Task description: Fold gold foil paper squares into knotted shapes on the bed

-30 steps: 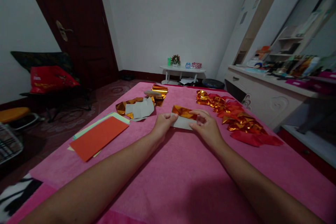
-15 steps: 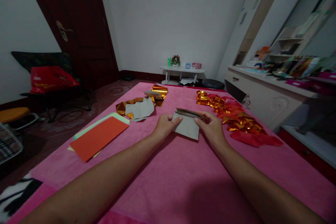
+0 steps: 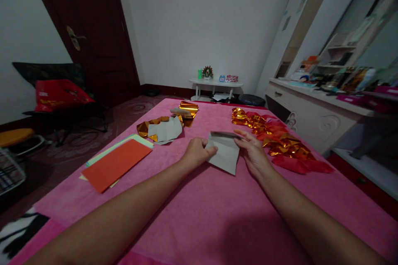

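A pale grey sheet of paper (image 3: 224, 155), folded over along its far edge, is held up between my hands above the pink cloth (image 3: 186, 211). My left hand (image 3: 199, 151) pinches its left side, thumb on the near face. At the right edge, my right hand (image 3: 252, 149) grips the folded part between thumb and fingers. Left of my hands lies a torn grey sheet (image 3: 168, 129) with gold foil around its edge. Closer on the left is a stack of coloured paper with an orange sheet (image 3: 116, 165) on top.
A roll of gold foil (image 3: 189, 108) lies at the far left of the covered table. Crumpled gold foil (image 3: 292, 145) and red pieces (image 3: 306, 165) line the right side. A dresser (image 3: 314, 109) stands beyond the right edge, a chair with a red bag (image 3: 62, 95) at left.
The grey paper has tilted so more of its near face shows. My left thumb has shifted slightly over it, and my right hand's fingers have spread a little along the fold.
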`<state>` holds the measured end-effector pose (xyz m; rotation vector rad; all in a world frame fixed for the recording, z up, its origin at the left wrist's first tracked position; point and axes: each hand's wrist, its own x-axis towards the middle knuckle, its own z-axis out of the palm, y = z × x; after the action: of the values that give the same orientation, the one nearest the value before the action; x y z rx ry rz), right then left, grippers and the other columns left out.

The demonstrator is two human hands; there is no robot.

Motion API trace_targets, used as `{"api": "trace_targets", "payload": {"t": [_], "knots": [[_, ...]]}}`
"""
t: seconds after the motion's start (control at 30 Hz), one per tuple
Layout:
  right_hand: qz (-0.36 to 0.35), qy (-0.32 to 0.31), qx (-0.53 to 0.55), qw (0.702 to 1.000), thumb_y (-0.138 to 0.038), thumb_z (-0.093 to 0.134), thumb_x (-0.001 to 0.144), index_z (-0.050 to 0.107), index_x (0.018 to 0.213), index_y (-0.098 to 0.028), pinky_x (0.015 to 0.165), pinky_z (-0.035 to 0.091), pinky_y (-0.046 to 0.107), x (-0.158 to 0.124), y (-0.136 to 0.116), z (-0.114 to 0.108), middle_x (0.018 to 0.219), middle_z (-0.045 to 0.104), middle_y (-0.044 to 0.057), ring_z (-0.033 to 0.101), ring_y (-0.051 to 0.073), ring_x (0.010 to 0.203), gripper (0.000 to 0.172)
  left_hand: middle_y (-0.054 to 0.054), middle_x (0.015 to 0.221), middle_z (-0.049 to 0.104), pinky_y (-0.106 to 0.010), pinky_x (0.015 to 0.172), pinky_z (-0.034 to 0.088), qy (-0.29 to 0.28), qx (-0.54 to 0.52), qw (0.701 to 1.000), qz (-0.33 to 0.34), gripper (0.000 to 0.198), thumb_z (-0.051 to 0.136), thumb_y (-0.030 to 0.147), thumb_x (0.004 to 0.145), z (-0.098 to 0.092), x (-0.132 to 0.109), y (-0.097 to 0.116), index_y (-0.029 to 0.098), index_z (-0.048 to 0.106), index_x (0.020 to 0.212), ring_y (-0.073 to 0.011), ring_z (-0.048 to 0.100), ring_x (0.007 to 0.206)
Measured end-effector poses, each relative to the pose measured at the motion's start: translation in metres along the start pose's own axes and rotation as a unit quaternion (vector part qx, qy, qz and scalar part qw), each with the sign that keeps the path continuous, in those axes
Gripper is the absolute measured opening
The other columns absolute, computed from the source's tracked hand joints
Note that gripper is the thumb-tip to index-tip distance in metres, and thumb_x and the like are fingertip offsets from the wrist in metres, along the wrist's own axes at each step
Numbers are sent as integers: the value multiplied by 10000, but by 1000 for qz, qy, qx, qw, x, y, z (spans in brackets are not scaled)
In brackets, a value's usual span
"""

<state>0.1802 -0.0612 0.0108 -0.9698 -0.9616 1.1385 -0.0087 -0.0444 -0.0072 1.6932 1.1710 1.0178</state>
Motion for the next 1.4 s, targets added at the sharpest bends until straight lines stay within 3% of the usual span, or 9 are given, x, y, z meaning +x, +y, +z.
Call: {"api": "trace_targets", "payload": {"t": [0.23,0.37,0.53,0.73,1.13,1.27,1.4], "knots": [[-4,27,-14,1000,-278,768,573,659,870,-189,594,492,266,1,2,-4,783,696,4,619,146,634,329,10,546,527,-191,427,252,-27,15,1000,5,298,619,409,678,-3,2,-6,133,611,565,-97,449,490],[5,53,-44,998,-308,750,590,604,681,-173,522,475,238,3,2,-8,632,650,-11,579,118,528,218,14,519,502,-198,428,220,-4,2,1000,-6,334,663,434,648,-9,5,-2,125,597,541,-85,410,469],[48,60,-57,995,-279,747,589,569,629,-163,422,427,198,3,0,-9,510,603,-3,525,93,424,217,-3,558,557,-198,459,284,73,-144,986,-37,326,726,416,609,-20,11,5,113,607,600,-79,441,485],[60,66,-39,995,-250,744,608,586,646,-157,430,450,180,-1,-2,-2,518,619,9,543,86,432,188,-19,648,631,-195,510,397,52,-285,953,-93,304,775,354,576,-27,14,-1,120,634,708,-85,536,534],[79,3,-36,996,-297,729,664,594,699,-150,384,407,139,-10,-5,7,525,572,-24,508,60,428,203,-58,723,681,-237,591,485,30,-330,940,-74,359,818,299,533,-22,14,-1,95,661,782,-122,610,606],[131,-68,-32,989,-208,702,687,614,719,-133,392,436,148,-13,-6,10,529,591,1,538,76,436,120,-44,715,676,-229,625,490,70,-414,906,-47,321,819,245,545,-24,16,3,98,654,779,-109,602,605],[171,-63,52,982,-97,664,682,643,729,-145,525,546,182,-16,-7,16,704,682,54,652,132,612,70,-75,828,689,-257,674,507,70,-466,879,-80,316,790,239,598,-23,14,7,97,658,848,-146,625,699]]}}
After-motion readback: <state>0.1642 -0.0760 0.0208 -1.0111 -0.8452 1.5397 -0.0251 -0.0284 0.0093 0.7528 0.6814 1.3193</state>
